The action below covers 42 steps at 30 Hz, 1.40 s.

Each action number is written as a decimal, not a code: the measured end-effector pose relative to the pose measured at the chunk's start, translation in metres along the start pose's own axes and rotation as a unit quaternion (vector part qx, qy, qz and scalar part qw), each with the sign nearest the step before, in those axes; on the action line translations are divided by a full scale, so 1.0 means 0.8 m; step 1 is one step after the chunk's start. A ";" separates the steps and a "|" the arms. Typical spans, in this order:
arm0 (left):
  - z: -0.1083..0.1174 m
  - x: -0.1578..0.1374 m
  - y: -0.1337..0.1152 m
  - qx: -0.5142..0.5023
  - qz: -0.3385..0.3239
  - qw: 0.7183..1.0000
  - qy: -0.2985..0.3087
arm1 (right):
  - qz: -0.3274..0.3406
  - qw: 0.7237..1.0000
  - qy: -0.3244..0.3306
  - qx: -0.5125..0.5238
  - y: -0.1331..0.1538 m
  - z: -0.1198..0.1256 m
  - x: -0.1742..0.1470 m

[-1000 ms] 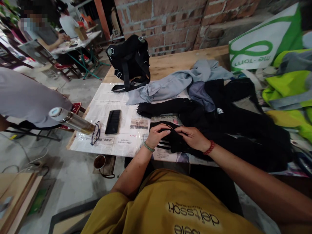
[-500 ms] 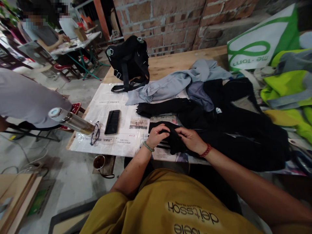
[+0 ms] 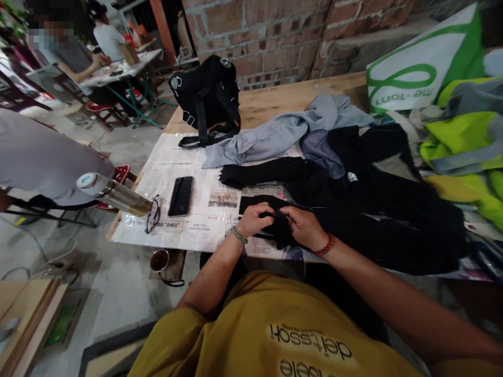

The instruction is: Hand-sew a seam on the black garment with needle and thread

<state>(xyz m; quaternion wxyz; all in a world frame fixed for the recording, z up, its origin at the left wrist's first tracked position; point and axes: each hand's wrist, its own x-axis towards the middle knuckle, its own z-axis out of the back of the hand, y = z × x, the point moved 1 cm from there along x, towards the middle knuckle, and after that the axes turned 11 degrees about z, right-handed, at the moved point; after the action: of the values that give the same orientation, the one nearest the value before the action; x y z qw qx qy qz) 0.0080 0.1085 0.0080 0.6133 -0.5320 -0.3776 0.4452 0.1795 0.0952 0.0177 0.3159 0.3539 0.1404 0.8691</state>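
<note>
Head camera view: the left hand (image 3: pixel 253 222) and right hand (image 3: pixel 309 230) are pinching a bunched fold of black garment (image 3: pixel 377 207) between thumbs and fingers at the wooden table's (image 3: pixel 271 104) near edge. Its soft, matte cloth is sprawling rightward in wrinkles, partly covering flat, shiny newspaper (image 3: pixel 200 225).

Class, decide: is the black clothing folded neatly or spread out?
Spread out: the black clothing stretches across the table, though the left hand and right hand hold one part bunched.
</note>
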 end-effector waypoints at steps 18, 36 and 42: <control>0.001 0.001 0.008 -0.148 0.044 0.988 -0.028 | -0.029 0.999 -0.033 0.004 -0.003 0.009 0.005; 0.002 0.002 0.003 -0.224 0.045 0.971 -0.067 | 0.039 0.999 0.005 0.013 -0.007 0.007 0.002; 0.001 0.003 0.014 -0.201 0.033 0.978 -0.040 | 0.059 0.998 0.012 0.011 -0.004 0.008 0.004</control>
<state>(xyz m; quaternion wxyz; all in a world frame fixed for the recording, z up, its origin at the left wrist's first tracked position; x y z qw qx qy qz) 0.0062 0.1118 -0.0029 0.4630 -0.6384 -0.4660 0.4012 0.1837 0.0996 0.0229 0.2587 0.3545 0.1324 0.8888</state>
